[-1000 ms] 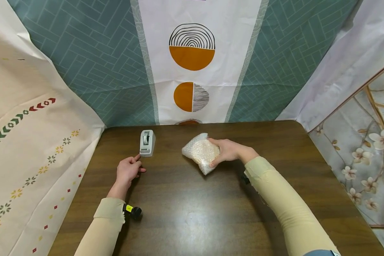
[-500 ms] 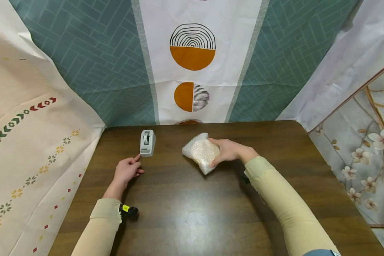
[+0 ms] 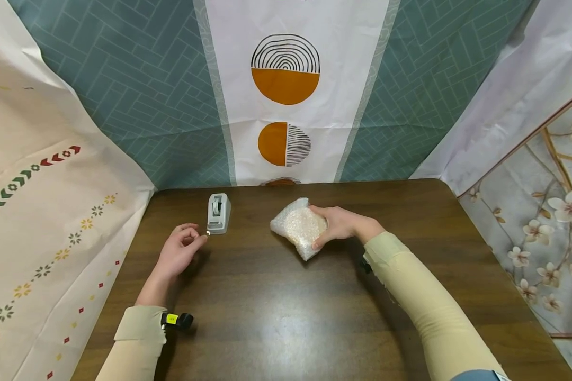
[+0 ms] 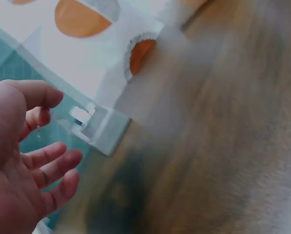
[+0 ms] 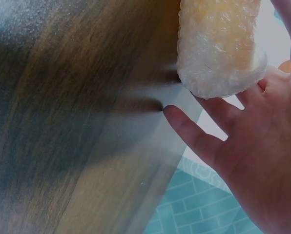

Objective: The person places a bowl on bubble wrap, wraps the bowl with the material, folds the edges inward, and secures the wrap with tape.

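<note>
In the head view a white tape dispenser (image 3: 219, 213) stands at the back left of the table. My left hand (image 3: 181, 248) is just in front of it, thumb and index finger close together. A small shiny bit of clear tape (image 3: 208, 233) shows at the thumb tip, pinched there. In the left wrist view the tape dispenser (image 4: 106, 129) is beyond the fingertips of the left hand (image 4: 33, 156). My right hand (image 3: 338, 226) grips the right side of a bubble-wrapped package (image 3: 297, 227) on the table. The package's contents look pale yellowish through the wrap (image 5: 218, 48).
The brown wooden table (image 3: 276, 312) ends at a patterned cloth backdrop (image 3: 171, 106). A cream cloth (image 3: 52, 222) hangs along the left side. A floral cloth (image 3: 548, 233) covers the right side.
The left hand's index finger was extended to the dispenser's front. Now the hand has drawn slightly back and left, thumb and index finger pinching the tape. The right hand and package have stayed put.
</note>
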Motion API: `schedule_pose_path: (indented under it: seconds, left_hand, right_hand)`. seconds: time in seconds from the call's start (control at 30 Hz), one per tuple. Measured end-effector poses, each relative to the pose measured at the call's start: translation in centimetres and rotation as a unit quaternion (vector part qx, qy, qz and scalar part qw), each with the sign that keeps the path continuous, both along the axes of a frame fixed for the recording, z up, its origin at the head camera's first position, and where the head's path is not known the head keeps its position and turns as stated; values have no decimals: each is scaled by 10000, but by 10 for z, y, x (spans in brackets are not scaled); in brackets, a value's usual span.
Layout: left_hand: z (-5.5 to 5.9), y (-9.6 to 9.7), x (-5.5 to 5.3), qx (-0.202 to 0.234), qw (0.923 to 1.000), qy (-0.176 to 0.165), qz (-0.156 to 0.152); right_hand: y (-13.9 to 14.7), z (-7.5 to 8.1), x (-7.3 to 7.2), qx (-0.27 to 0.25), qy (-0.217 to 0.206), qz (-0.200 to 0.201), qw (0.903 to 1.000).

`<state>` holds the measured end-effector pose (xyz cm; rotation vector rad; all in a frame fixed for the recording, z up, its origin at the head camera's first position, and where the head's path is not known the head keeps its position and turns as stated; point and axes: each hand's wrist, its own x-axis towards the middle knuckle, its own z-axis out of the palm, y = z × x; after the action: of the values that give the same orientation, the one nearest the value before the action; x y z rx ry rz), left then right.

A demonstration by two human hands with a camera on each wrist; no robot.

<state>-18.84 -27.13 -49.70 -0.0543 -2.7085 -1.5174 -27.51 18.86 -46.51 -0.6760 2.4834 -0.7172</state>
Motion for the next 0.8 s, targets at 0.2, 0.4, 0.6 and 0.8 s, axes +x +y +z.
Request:
schedule_pose_path:
  seconds: [0.2, 0.4, 0.6, 0.8]
  left_hand:
    - [25, 12, 3, -482, 9954, 737, -380]
    - [46, 37, 5, -205, 9912, 908, -945]
    - [56, 70, -1, 519, 9830, 930, -1496]
    - [57, 109, -10, 1219, 9753, 780, -1670]
  right_hand:
    - [1, -1, -2, 50, 44, 8, 10000]
    - [0, 0, -3, 211, 102, 67, 9997]
    - [-2, 6, -2, 325, 105, 107, 9994]
    - [-3, 8, 0, 281, 161, 184, 9993]
